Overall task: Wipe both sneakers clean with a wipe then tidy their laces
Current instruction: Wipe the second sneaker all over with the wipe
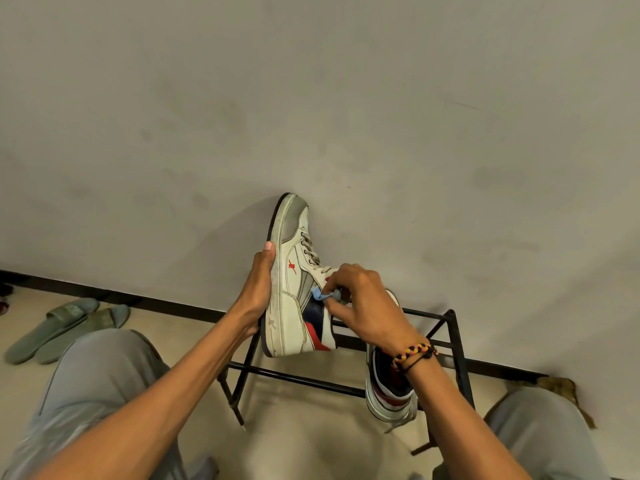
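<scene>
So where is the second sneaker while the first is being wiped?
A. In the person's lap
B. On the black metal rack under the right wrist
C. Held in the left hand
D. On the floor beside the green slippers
B: the second sneaker sits on the black metal rack, below the right hand holding the blue wipe.

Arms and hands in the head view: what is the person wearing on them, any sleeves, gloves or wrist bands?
Both forearms are bare, with no sleeves or gloves in sight. The left hand has nothing on it or on its wrist. The right hand has a braided bracelet in yellow, red and black at the wrist, with a thin black cord beside it. No rings or watch show.
</scene>
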